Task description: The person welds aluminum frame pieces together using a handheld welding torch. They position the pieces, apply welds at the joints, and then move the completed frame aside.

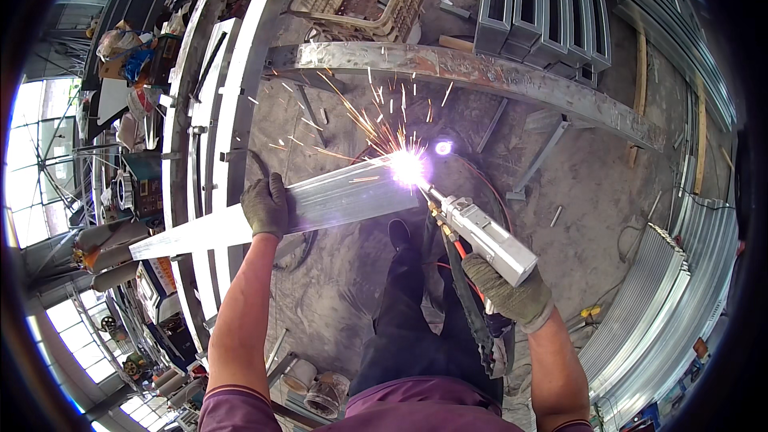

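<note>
My left hand, in a dark work glove, is closed over a long silver metal bar that runs from the left toward the middle. My right hand, gloved too, grips a boxy silver handheld welding gun from below, with a cable and hoses trailing beneath it. The gun's tip points at the bar's right end. A bright white-violet glare hides the spot where tip and metal meet. Orange sparks fly up and to the left from there.
Pale steel rails run along the left, under the bar. A curved steel beam crosses the far side. Beyond it are a plastic crate of scraps and stacked metal frames. Long metal profiles lie at right.
</note>
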The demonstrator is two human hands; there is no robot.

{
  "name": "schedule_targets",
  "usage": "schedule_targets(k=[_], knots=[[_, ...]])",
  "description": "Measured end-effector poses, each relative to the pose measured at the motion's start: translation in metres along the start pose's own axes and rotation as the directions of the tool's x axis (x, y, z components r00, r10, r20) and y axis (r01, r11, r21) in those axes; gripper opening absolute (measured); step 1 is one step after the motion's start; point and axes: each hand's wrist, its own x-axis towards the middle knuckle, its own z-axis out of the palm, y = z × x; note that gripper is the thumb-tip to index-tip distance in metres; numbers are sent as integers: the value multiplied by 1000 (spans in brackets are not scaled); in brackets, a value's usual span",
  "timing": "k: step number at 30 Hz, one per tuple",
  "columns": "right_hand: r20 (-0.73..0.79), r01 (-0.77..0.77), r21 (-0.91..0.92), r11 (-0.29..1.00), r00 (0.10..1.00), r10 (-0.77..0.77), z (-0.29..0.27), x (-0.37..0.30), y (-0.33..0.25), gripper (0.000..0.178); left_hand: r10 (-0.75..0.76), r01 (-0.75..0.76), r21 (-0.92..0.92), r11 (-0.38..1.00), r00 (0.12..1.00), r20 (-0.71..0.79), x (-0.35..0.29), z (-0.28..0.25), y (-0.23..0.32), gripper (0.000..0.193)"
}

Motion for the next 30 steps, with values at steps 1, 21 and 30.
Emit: schedule_targets(k=[1, 21, 30], knots=[[-2, 3, -2, 1000, 1000, -3, 0, 0, 0, 39, 13, -13, 8, 1000, 1000, -3, 0, -2, 1, 45], [-18, 0, -24, 1000, 1000, -1, 1, -5, 4, 38, 22, -22, 35, 999, 1000, -9, 1, 3, -3, 44], [60, 19, -55, 998, 998, -16, -4, -7, 10, 40, 27, -26, 33, 999, 999, -18, 1, 2, -2, 44]])
